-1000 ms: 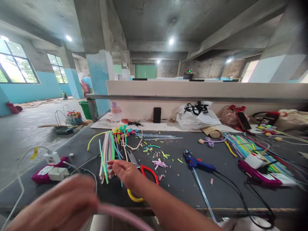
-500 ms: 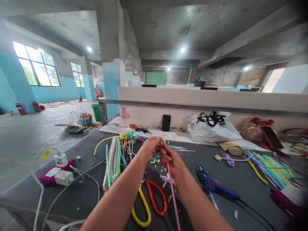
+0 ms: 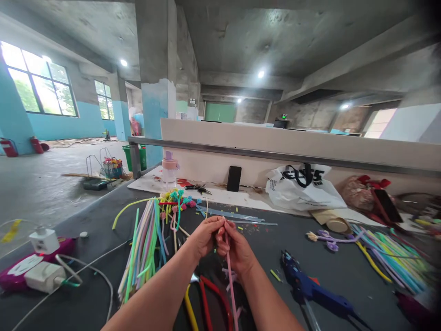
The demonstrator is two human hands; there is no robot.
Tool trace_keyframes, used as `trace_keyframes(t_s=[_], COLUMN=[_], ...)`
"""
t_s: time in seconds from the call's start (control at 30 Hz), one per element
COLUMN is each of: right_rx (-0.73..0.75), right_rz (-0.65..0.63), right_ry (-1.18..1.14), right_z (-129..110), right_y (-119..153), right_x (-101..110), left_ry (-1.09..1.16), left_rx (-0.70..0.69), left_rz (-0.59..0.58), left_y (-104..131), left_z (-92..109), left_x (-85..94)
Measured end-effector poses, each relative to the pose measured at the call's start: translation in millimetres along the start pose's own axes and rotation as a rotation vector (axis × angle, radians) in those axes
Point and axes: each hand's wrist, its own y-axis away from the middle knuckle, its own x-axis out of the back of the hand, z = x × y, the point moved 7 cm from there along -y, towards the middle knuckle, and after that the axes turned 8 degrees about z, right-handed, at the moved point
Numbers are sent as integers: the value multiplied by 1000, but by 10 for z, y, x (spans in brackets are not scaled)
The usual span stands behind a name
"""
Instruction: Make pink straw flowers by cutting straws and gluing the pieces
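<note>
A long pink pipe cleaner (image 3: 231, 280) hangs down toward the front edge from between my hands. My left hand (image 3: 206, 235) is closed, its thumb and finger pinching at the top end of the strip. Against it, my right hand (image 3: 237, 248) is closed around the same strip, fingers curled. The fingertips of both hands meet, and the small part between them is mostly hidden. Below my wrists lie scissors with red and yellow handles (image 3: 220, 299), partly covered by my left forearm. Short purple pieces (image 3: 231, 275) lie beside the strip.
Pipe cleaners (image 3: 146, 248) are bundled at left, near white chargers (image 3: 44, 276). A blue glue gun (image 3: 310, 289) lies at right, with another bundle (image 3: 396, 257) beyond. Behind stand a bottle (image 3: 169, 172), a phone (image 3: 234, 178) and a white bag (image 3: 303, 186).
The view has shifted, and both hands appear lower and slightly to the left, still together on the pink strip. More of the clear sticks behind them shows.
</note>
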Motion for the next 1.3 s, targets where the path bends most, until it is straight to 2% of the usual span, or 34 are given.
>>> trace_keyframes(t_s=[0.1,0.2,0.4,0.53,0.7,0.83,0.93,1.07,1.3], right_rx=[3,1,-8,12,63,240,364,458,549], right_rz=[4,-15,-22,-5,8,76,158,256,372], right_ry=[34,76,128,137,146,98,109,227,540], right_z=[-13,-21,-22,-57,-196,-390,-441,-413,-479], right_y=[47,101,118,112,160,154,114,62,71], right_x=[-1,-39,-40,-18,-6,51,117,191,269], left_ry=[-30,-110,-368,-608,-768,-781,-747,-764,-933], left_rx=[-50,-125,-431,-534,-515,-440,-383,-374,-436], left_rz=[-10,32,204,132,101,146,147,132,91], left_y=[34,37,13,53,59,2,-42,-50,40], left_z=[48,141,518,627,569,429,278,175,191], left_x=[3,80,272,231,251,242,172,85,-8])
